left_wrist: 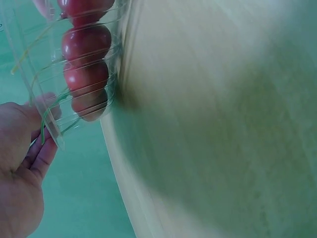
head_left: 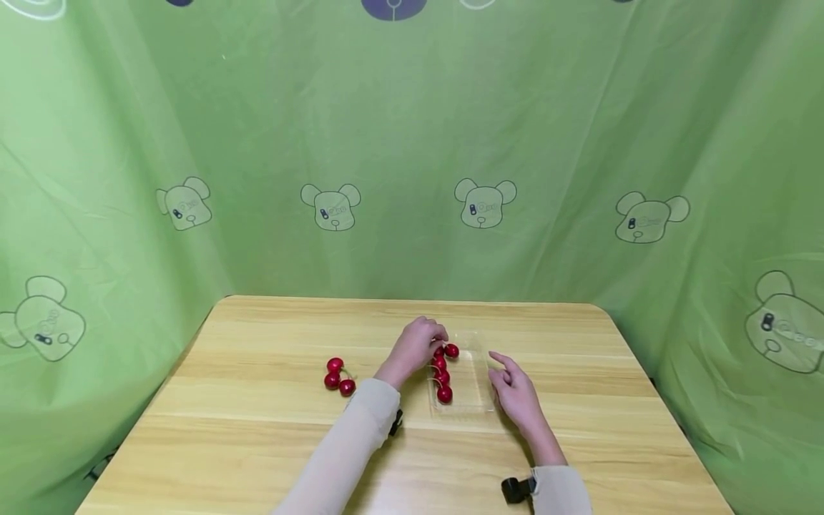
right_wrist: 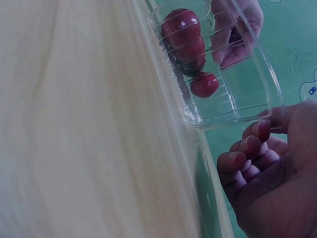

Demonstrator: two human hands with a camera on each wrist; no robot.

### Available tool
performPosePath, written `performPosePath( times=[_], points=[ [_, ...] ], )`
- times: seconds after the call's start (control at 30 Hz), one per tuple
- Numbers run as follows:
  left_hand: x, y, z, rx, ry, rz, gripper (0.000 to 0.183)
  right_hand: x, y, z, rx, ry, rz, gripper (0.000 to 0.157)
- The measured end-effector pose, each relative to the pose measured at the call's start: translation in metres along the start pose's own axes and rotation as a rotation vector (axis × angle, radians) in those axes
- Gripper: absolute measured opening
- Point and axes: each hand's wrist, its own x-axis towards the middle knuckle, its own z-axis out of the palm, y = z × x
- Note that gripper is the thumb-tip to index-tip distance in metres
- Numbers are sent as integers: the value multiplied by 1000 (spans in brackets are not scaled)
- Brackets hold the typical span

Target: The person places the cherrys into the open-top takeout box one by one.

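Observation:
A clear plastic tray (head_left: 473,390) sits on the table with several red cherries (head_left: 444,394) lined along its left side, their stems pointing left. At its far-left corner my left hand (head_left: 415,347) has its fingers bent down; thumb and finger seem to pinch the stem of a cherry (head_left: 452,350) at the row's far end. The fingertips are partly hidden. Through the plastic, the right wrist view shows that left hand (right_wrist: 235,37) above the cherries. My right hand (head_left: 516,395) is by the tray's right edge, index finger extended, other fingers (right_wrist: 232,161) loosely bent, holding nothing.
Three more cherries (head_left: 332,380) with stems lie together on the wooden table (head_left: 257,429), left of the left forearm. A green curtain (head_left: 412,129) with bear-head drawings hangs behind and beside the table.

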Motion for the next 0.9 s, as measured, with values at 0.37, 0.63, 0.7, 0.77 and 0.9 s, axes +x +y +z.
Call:
performPosePath(
  times=[0.37, 0.63, 0.7, 0.77, 0.9],
  points=[
    [3, -1, 3, 2, -24, -25, 15, -3, -5, -1, 32, -2, 4, 44],
    [4, -2, 4, 17, -15, -8, 15, -3, -6, -1, 24, 2, 4, 43],
    [3, -2, 4, 23, -8, -2, 15, -2, -5, -1, 23, 0, 4, 43],
    [3, -3, 4, 24, -1, 4, 15, -2, -5, -1, 24, 0, 4, 43],
    [2, -4, 4, 16, 23, 14, 16, -3, -5, -1, 25, 0, 4, 43]
  ],
)
